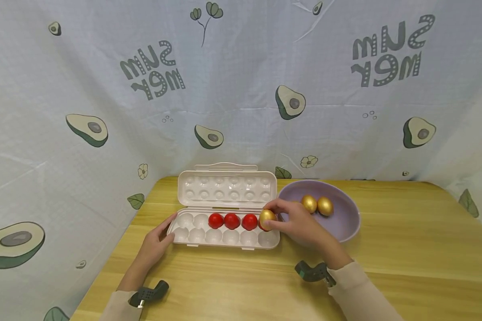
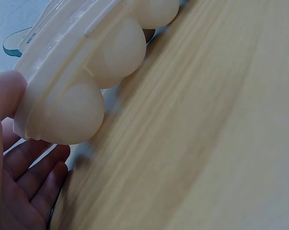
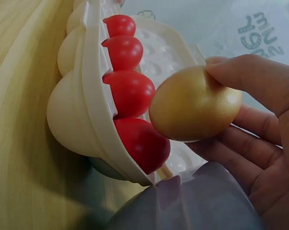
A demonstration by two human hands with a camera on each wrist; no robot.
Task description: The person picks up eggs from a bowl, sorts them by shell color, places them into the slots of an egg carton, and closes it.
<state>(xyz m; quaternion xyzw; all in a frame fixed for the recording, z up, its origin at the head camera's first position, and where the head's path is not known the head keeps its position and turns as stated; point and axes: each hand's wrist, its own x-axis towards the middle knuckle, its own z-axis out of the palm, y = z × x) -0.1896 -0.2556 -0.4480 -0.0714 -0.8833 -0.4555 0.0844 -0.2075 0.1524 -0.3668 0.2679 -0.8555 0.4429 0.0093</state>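
Note:
My right hand (image 1: 299, 220) pinches a gold egg (image 3: 194, 105) between thumb and fingers, just above the right end of the egg carton (image 1: 230, 245). Several red eggs (image 1: 231, 221) fill the far row's right part; the rightmost lies partly hidden under the gold one in the head view. At the carton's left end, my left hand (image 1: 153, 247) grips the rim, its thumb (image 2: 7, 93) against the side and other fingers behind and below. The carton's lid (image 1: 227, 172) is folded back.
A purple bowl (image 1: 350, 223) stands at the carton's right, partly behind my right forearm, with gold eggs (image 1: 325, 206) inside. The wooden table (image 1: 417, 249) stretches to the right. A printed curtain (image 1: 241, 80) hangs behind the table.

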